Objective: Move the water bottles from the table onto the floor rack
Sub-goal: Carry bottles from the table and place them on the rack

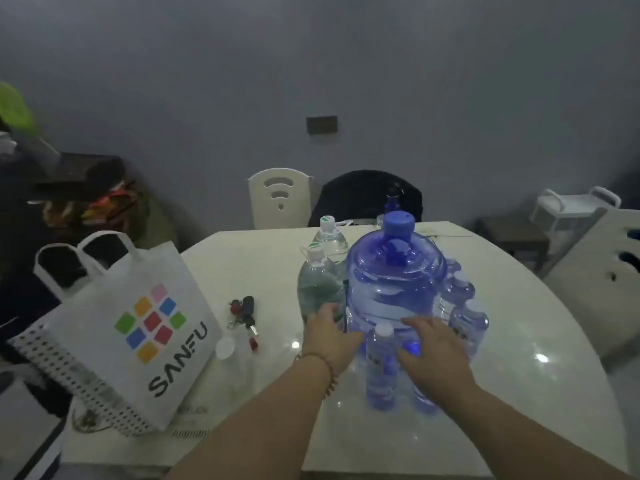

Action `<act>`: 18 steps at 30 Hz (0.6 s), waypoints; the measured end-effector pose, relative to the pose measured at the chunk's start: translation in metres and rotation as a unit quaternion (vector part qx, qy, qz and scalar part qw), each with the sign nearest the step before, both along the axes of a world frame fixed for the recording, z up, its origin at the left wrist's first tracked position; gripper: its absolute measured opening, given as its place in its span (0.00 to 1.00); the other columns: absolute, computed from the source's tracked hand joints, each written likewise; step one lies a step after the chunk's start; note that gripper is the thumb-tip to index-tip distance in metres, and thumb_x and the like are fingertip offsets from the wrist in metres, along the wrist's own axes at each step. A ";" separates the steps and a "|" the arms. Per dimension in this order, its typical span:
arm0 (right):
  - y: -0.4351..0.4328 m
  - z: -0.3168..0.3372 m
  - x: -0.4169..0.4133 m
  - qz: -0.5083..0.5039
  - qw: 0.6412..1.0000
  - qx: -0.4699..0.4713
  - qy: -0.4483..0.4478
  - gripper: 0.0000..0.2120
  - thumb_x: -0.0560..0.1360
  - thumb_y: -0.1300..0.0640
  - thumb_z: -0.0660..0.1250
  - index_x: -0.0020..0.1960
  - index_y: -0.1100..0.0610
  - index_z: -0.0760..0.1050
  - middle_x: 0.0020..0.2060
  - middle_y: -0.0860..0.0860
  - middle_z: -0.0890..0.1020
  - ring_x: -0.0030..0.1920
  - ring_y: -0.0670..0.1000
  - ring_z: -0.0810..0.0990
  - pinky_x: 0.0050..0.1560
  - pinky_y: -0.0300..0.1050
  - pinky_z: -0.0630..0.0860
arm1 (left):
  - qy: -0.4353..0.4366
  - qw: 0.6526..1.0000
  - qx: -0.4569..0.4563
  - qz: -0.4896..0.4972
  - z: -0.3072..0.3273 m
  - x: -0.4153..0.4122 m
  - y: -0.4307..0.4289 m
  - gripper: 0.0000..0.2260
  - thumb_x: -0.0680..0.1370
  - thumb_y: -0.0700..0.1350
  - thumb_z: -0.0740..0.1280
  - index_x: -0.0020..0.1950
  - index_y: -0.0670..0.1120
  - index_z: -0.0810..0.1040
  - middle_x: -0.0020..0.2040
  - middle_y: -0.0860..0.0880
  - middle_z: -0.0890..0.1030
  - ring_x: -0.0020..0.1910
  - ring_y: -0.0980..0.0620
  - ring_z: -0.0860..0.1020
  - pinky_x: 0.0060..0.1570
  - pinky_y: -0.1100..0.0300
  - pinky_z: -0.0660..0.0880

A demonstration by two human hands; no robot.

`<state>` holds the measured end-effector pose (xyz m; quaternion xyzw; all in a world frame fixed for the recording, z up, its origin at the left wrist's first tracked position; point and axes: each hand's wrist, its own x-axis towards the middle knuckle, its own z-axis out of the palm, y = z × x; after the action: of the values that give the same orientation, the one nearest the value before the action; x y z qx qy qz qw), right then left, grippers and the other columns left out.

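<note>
A big blue water jug (pixel 391 285) with a blue cap stands on the pale round table (pixel 259 265). Two clear bottles with white caps (pixel 317 285) stand to its left, and several small blue-tinted bottles (pixel 467 320) crowd its right side. One small bottle (pixel 379 368) stands in front, between my hands. My left hand (pixel 329 337) rests against the jug's lower left, touching the nearer clear bottle. My right hand (pixel 433 351) lies spread against the jug's lower right, over another small bottle. Neither hand is closed around anything. No floor rack is in sight.
A white SANFU shopping bag (pixel 138 327) stands at the table's left, keys (pixel 246 318) and a white lid (pixel 225 347) beside it. Chairs (pixel 280 197) stand behind the table, another at the right edge. A white cart (pixel 568 209) sits far right.
</note>
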<state>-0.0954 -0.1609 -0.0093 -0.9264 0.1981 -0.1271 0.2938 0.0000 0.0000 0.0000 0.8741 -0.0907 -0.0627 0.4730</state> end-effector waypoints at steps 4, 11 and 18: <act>0.009 -0.010 0.010 0.010 0.985 -0.172 0.001 0.22 0.66 0.44 0.69 0.58 0.50 0.77 0.52 0.50 0.81 0.53 0.55 0.78 0.53 0.51 0.71 | 0.132 0.978 -0.095 -0.127 -0.024 0.000 -0.022 0.30 0.64 0.47 0.73 0.66 0.50 0.71 0.60 0.46 0.76 0.55 0.51 0.77 0.56 0.56 0.76; 0.014 0.003 0.023 0.035 0.970 -0.217 -0.106 0.18 0.61 0.46 0.67 0.48 0.52 0.79 0.40 0.48 0.80 0.41 0.54 0.80 0.41 0.48 0.74 | -0.174 0.958 -0.117 0.198 0.015 0.024 -0.032 0.23 0.65 0.50 0.73 0.55 0.54 0.66 0.52 0.52 0.73 0.45 0.57 0.73 0.43 0.67 0.71; 0.030 0.038 0.084 0.143 0.980 -0.078 -0.112 0.27 0.73 0.47 0.67 0.69 0.48 0.65 0.63 0.47 0.75 0.64 0.49 0.72 0.64 0.43 0.63 | -0.011 0.989 -0.049 0.138 0.050 0.101 -0.017 0.48 0.58 0.57 0.80 0.72 0.53 0.58 0.67 0.48 0.71 0.63 0.45 0.71 0.60 0.49 0.70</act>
<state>-0.0119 -0.1313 0.0288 -0.9450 0.0185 -0.2020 0.2564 0.1009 -0.0165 0.0505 0.8548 0.0224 0.0174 0.5182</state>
